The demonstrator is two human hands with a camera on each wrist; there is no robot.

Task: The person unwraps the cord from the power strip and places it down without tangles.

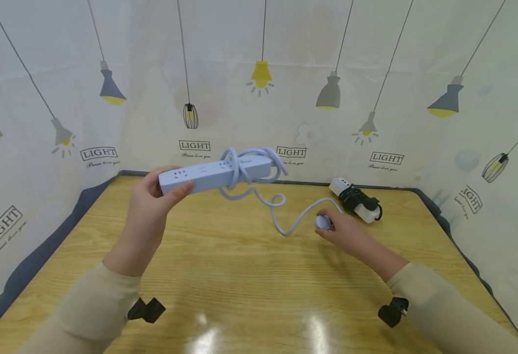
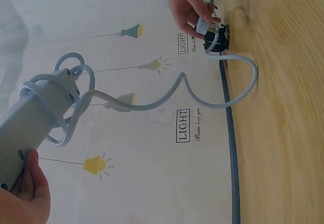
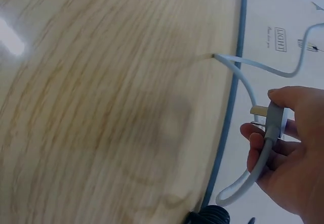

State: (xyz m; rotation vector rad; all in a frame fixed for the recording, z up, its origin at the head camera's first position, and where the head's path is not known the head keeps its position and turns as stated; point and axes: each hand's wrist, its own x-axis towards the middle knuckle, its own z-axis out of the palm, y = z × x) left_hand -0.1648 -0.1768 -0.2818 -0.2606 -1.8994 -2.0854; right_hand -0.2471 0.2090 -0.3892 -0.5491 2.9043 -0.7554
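Observation:
A white power strip point(image 1: 197, 178) is held up above the table by my left hand point(image 1: 145, 206), which grips its left end with the thumb along the front. Part of its cord point(image 1: 234, 169) is looped round the strip's far end. From there the cord hangs down in loose waves to the plug point(image 1: 322, 222), which my right hand point(image 1: 336, 228) pinches between thumb and fingers. The right wrist view shows the metal prongs point(image 3: 259, 111) sticking out of the plug past the thumb. In the left wrist view, the strip point(image 2: 38, 115) fills the left side.
A second white power strip point(image 1: 367, 212), wrapped in a black cord point(image 1: 353, 197), lies at the back right of the wooden table point(image 1: 241, 275). A cloth backdrop point(image 1: 223, 39) printed with lamps stands behind and along both sides. Black wrist cameras point(image 1: 148, 309) sit on the sleeves.

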